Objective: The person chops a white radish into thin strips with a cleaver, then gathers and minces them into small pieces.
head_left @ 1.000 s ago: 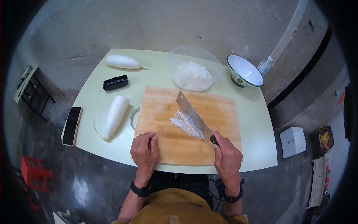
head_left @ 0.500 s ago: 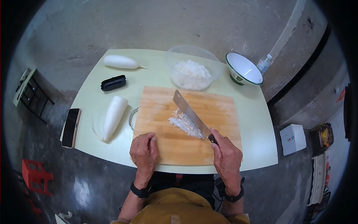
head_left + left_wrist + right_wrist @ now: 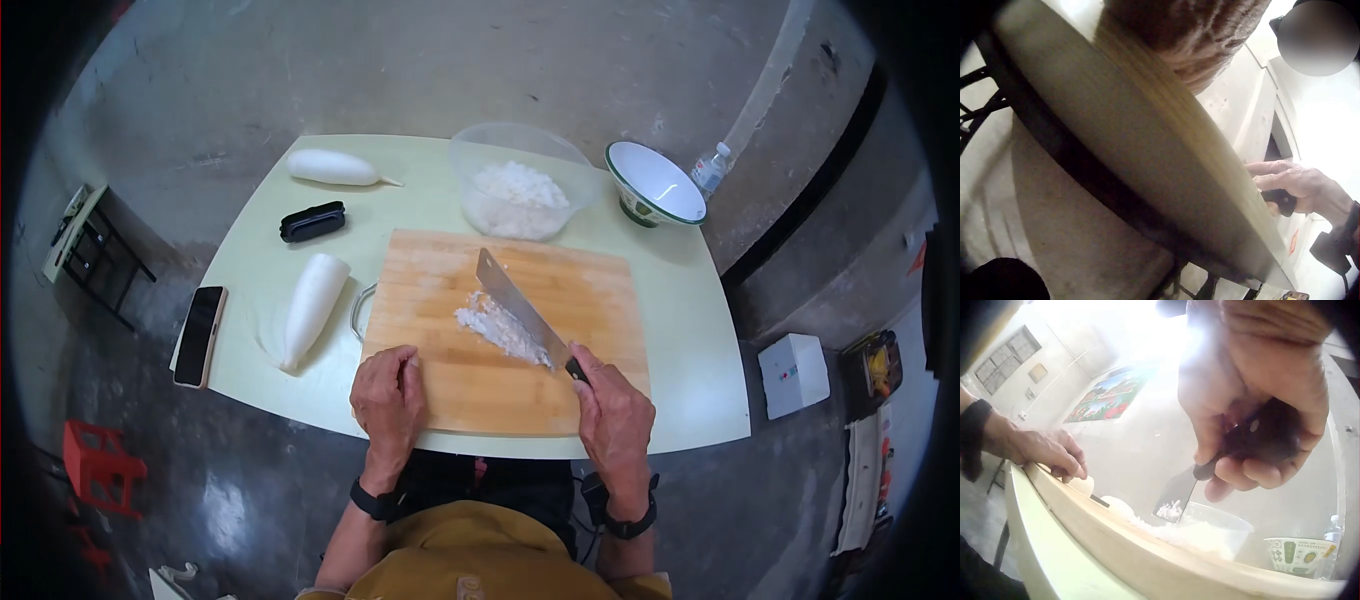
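Finely chopped white bits (image 3: pixel 500 325) lie in a slanting pile on the wooden cutting board (image 3: pixel 420 280). The right hand (image 3: pixel 616 415) grips the black handle of a cleaver (image 3: pixel 520 305), its blade slanting up and left along the pile's right side. White bits cling to the blade (image 3: pixel 1175 497) in the right wrist view. At the board's front left corner rests the left hand (image 3: pixel 390 397), its fingers loosely curled and holding nothing; its finger undersides are hidden in the head view. Behind the board, a clear bowl (image 3: pixel 475 150) holds more white bits.
White radishes lie at the back left (image 3: pixel 335 168) and left of the board (image 3: pixel 316 305). A black case (image 3: pixel 312 222) and a phone (image 3: pixel 200 335) are on the left. An enamel bowl (image 3: pixel 655 185) and a bottle (image 3: pixel 712 170) stand at the back right. A red stool (image 3: pixel 100 465) is on the floor.
The cleaver has shifted slightly right and toward the person over the board, with the right hand still gripping it. The left hand remains at the same board corner.
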Demonstrator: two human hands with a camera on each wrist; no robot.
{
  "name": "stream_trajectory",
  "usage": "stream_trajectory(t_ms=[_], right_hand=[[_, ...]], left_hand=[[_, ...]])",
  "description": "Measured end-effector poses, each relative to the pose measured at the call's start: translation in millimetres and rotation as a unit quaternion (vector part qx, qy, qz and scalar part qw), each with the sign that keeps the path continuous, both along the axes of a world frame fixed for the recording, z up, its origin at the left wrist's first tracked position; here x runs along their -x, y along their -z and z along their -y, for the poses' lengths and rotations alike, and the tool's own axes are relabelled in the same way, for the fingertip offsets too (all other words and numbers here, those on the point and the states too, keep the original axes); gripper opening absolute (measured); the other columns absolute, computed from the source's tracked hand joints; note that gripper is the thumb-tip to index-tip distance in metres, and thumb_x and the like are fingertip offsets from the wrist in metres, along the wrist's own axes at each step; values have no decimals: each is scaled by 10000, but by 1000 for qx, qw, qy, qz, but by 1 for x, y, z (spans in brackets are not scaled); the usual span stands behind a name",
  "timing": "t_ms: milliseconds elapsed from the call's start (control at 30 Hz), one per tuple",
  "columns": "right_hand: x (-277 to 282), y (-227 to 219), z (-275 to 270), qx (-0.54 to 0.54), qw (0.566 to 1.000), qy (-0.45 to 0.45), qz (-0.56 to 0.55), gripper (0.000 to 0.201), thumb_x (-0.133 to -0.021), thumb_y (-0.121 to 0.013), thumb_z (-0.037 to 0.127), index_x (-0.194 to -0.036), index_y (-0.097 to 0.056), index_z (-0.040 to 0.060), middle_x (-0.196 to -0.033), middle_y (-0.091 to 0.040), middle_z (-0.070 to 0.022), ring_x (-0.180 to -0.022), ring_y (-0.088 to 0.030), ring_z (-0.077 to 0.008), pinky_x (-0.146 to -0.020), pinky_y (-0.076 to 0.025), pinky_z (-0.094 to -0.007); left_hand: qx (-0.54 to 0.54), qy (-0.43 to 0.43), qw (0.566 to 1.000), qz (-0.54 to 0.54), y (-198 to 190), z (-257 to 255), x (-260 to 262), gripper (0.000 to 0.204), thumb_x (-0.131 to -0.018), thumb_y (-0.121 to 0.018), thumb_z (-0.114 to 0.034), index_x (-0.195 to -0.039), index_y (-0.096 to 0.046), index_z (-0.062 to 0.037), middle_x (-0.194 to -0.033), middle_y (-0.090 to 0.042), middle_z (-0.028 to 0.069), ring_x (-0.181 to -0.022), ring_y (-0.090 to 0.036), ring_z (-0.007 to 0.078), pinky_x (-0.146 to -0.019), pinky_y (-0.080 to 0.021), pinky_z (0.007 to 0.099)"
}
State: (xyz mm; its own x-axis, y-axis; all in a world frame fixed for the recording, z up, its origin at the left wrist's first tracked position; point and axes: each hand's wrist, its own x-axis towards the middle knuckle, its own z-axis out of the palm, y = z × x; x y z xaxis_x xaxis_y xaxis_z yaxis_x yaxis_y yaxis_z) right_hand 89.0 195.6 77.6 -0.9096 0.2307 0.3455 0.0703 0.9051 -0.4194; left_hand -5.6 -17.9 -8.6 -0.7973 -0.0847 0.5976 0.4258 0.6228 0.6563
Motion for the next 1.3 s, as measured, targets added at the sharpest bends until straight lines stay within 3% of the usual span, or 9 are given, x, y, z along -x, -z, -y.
stream_trajectory(t_ms=[100, 167, 433, 767, 867, 967, 1100, 1167, 1300], right_hand=[[9, -3, -12, 37, 998, -4, -55, 447, -860, -614, -15, -1290, -632, 106, -1000, -697, -153, -836, -671, -335, -719, -533, -369], [20, 9, -26, -30, 994, 38, -93, 440, -870, -646, 61, -1299, -632, 159, -855, -654, -103, -705, -637, -304, -608, -500, -401], [24, 16, -20, -53, 998, 9, -29, 403, -898, -626, 84, -1294, -631, 159, -873, -656, -94, -711, -643, -301, -605, -500, -399], [12, 5, -12, 11, 994, -33, -106, 421, -875, -647, 41, -1281, -653, 150, -816, -648, -85, -652, -622, -259, -571, -489, -352], [12, 11, -12, -20, 999, -19, -35, 413, -874, -642, 33, -1273, -661, 138, -842, -664, -96, -672, -636, -252, -586, -502, -349], [14, 5, -11, 18, 995, -26, -93, 406, -874, -643, 33, -1269, -662, 128, -860, -674, -102, -682, -644, -246, -592, -507, -346], [16, 7, -13, 11, 995, -26, -94, 420, -864, -652, 23, -1271, -660, 124, -860, -676, -102, -676, -643, -247, -582, -502, -342], [17, 7, -15, 0, 999, -32, -36, 427, -852, -661, 11, -1267, -662, 115, -852, -674, -105, -672, -641, -249, -574, -498, -339], [17, -1, -13, 26, 997, -30, -69, 426, -847, -668, 6, -1261, -665, 106, -842, -668, -108, -673, -639, -254, -579, -498, -338]], left_hand=[[4, -4, 1000, -8, 0, 0, 3, 121, -804, -676, 3, -921, -686, -26, -825, -678, 119, -779, -642, 305, -733, -506, 372], [9, -4, 1000, -18, 1, 0, 3, 117, -807, -676, -1, -920, -687, -26, -826, -679, 120, -777, -642, 304, -735, -506, 371], [-2, -6, 1000, -14, 1, -1, 3, 113, -810, -683, -9, -921, -689, -29, -819, -680, 118, -759, -639, 301, -712, -502, 376], [5, -5, 1000, -18, -2, -1, 4, 112, -804, -675, 3, -911, -688, -26, -793, -666, 121, -728, -627, 299, -693, -493, 375], [11, -2, 1000, -20, 0, 0, 3, 114, -802, -675, 6, -911, -686, -24, -788, -662, 122, -719, -622, 301, -689, -490, 376], [8, -10, 1000, -3, -2, -1, 2, 116, -799, -675, 10, -910, -685, -20, -778, -655, 123, -712, -618, 301, -684, -489, 375], [26, -2, 999, 18, -3, 1, 0, 100, -842, -652, 17, -938, -680, 16, -826, -673, 148, -765, -657, 287, -713, -517, 355], [32, -4, 999, 20, -4, 1, 1, 98, -843, -649, 19, -937, -679, 16, -823, -671, 148, -762, -656, 285, -711, -516, 356], [19, -7, 1000, 11, -2, 0, 2, 114, -822, -656, 27, -931, -680, 0, -785, -645, 129, -719, -621, 286, -676, -492, 365]])
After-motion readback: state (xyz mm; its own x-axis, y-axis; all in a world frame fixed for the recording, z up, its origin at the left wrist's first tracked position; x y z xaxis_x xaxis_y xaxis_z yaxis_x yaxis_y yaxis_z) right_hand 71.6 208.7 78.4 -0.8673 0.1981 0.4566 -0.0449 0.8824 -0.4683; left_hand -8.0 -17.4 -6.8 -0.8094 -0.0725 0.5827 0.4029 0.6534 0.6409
